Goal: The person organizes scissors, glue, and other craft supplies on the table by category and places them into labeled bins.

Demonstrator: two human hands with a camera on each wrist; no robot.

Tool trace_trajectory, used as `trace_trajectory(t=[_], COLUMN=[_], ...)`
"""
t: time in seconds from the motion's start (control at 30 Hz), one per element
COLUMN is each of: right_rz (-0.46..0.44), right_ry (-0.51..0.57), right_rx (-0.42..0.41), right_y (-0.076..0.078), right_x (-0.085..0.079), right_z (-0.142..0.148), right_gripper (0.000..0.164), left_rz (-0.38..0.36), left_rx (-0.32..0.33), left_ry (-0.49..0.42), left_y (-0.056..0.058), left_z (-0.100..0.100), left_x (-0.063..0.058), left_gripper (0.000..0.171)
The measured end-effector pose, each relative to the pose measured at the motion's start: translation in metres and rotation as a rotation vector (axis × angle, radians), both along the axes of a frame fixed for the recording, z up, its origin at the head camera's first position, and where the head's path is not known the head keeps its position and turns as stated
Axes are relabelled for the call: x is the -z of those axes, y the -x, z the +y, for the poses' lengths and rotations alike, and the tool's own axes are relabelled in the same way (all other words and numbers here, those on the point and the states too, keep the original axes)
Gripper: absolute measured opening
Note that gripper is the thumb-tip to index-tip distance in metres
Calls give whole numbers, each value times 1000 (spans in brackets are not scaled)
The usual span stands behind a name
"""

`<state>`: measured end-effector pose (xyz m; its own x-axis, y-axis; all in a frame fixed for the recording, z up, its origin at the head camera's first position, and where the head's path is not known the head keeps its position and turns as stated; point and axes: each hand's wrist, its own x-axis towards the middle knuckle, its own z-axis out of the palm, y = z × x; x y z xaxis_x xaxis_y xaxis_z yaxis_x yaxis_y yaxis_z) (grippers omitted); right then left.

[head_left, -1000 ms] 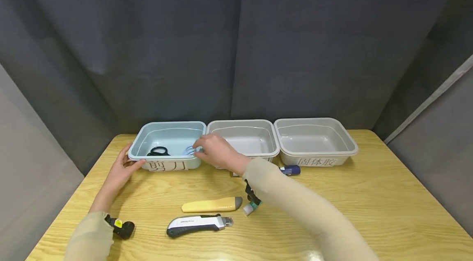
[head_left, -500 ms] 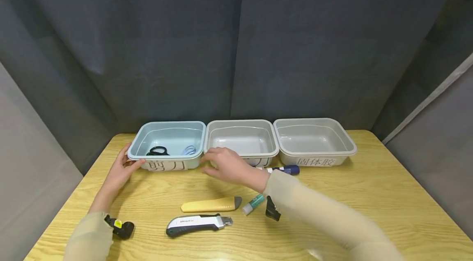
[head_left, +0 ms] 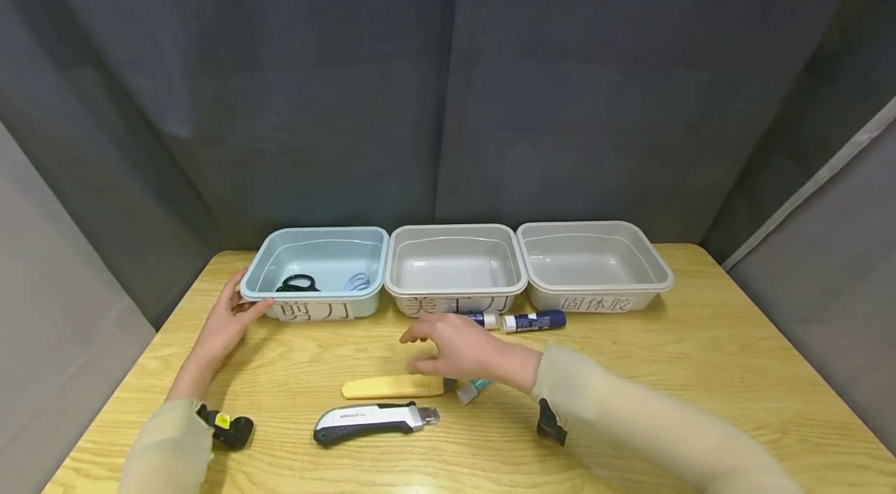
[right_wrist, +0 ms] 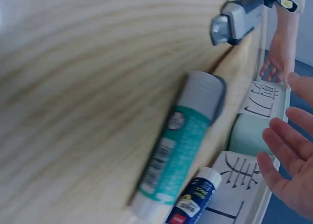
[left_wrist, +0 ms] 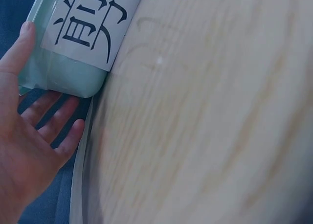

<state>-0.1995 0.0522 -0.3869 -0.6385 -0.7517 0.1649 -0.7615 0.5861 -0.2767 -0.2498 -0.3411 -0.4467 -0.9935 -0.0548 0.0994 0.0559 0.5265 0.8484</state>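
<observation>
My left hand (head_left: 227, 320) is at the front left corner of a light blue bin (head_left: 318, 236). Its thumb touches the front rim, and loosely extended fingers lie along the side, as the left wrist view shows. Inside the bin are black-handled scissors (head_left: 299, 283) and light blue scissor handles (head_left: 358, 282). With nothing in it, my right hand (head_left: 458, 346) hovers over the table, fingers spread. Nearest to it are a yellow utility knife (head_left: 392, 387), its end partly hidden, and a green glue stick (right_wrist: 178, 145). A white and black utility knife (head_left: 374, 422) lies in front.
Two grey bins, a middle one (head_left: 455, 229) and a right one (head_left: 595, 228), stand in a row beside the blue bin, with labels on their fronts. Before them lie two blue glue sticks, one (head_left: 535, 321) fully visible and another (head_left: 484, 320) partly covered. A dark curtain (head_left: 448, 89) hangs behind.
My right hand has left the light blue scissors in the blue bin and moved right and toward me over the table. The left hand stays at the bin's corner.
</observation>
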Motion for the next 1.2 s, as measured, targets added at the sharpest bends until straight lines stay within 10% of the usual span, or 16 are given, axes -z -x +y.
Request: trace_trajectory(t=[1.2], right_rz=[-126], right_ry=[-111], right_rx=[-19], right_y=[-7], right_x=[34], right_z=[10], right_gripper=[45], left_rz=[-12], left_rx=[-2], left_ry=[3], left_y=[-2], left_z=[3], left_x=[-5], left_gripper=[82])
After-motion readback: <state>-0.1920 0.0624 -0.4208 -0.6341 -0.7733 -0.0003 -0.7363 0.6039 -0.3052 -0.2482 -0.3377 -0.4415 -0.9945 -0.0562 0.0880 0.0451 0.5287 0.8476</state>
